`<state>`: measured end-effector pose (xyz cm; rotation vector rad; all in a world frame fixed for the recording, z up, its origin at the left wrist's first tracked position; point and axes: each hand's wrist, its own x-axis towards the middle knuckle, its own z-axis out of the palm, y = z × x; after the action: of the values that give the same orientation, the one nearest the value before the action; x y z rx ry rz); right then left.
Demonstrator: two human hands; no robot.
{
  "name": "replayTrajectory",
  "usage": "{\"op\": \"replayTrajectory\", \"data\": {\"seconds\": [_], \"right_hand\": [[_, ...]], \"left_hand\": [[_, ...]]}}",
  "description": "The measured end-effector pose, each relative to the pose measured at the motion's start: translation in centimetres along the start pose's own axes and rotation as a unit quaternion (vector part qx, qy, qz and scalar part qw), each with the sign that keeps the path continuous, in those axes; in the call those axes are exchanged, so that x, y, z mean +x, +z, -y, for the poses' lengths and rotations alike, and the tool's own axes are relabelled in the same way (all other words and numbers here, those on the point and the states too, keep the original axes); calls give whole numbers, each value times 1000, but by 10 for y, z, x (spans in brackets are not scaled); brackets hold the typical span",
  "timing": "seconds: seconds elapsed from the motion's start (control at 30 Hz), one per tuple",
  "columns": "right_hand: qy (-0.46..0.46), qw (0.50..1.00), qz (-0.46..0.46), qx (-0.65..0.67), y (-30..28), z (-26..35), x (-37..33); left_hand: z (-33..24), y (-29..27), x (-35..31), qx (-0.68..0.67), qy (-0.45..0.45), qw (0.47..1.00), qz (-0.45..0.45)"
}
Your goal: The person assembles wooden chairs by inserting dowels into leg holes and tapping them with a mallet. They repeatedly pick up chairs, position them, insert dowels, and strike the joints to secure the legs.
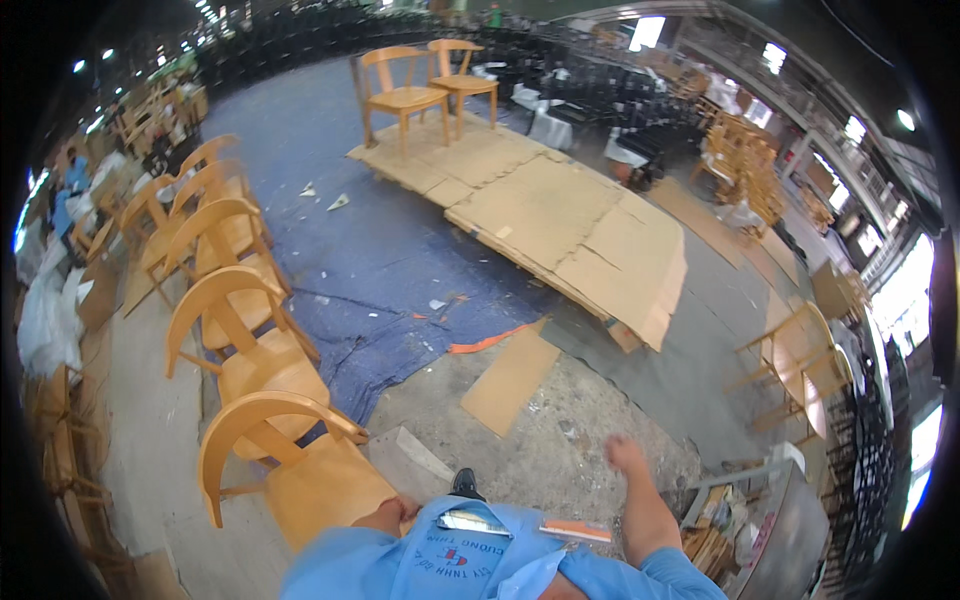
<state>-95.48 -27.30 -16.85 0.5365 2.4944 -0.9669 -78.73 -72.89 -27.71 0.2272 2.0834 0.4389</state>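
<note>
My left hand point(407, 508) is low beside my body, next to the front edge of the nearest wooden chair's seat point(325, 485). Its fingers are mostly hidden, so whether it touches the seat I cannot tell. My right hand point(626, 454) hangs out to the right over the concrete floor, somewhat blurred. Its fingers look curled in, with nothing seen in them. Behind the nearest chair, more light wooden chairs with curved backs, such as this one point(270, 365), stand in a row running away on my left.
A low platform covered in cardboard point(560, 215) carries two wooden chairs point(405, 97) at its far end. Blue sheeting point(330, 250) covers floor between platform and row. A loose cardboard piece point(512, 382) lies ahead. At lower right stands a grey bin point(790, 530) with wood scraps.
</note>
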Motion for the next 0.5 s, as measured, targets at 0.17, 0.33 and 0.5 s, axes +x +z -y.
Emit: {"op": "replayTrajectory", "data": {"seconds": [0.17, 0.33, 0.5], "right_hand": [[182, 964, 155, -120, 18, -121, 18], [162, 956, 199, -141, 48, -74, 94], [-11, 942, 201, -270, 30, 0, 252]], "left_hand": [[-22, -184, 74, -109, 58, 965, -233], [-26, -348, 124, -472, 7, 824, -315], [15, -459, 167, -344, -42, 870, -350]]}}
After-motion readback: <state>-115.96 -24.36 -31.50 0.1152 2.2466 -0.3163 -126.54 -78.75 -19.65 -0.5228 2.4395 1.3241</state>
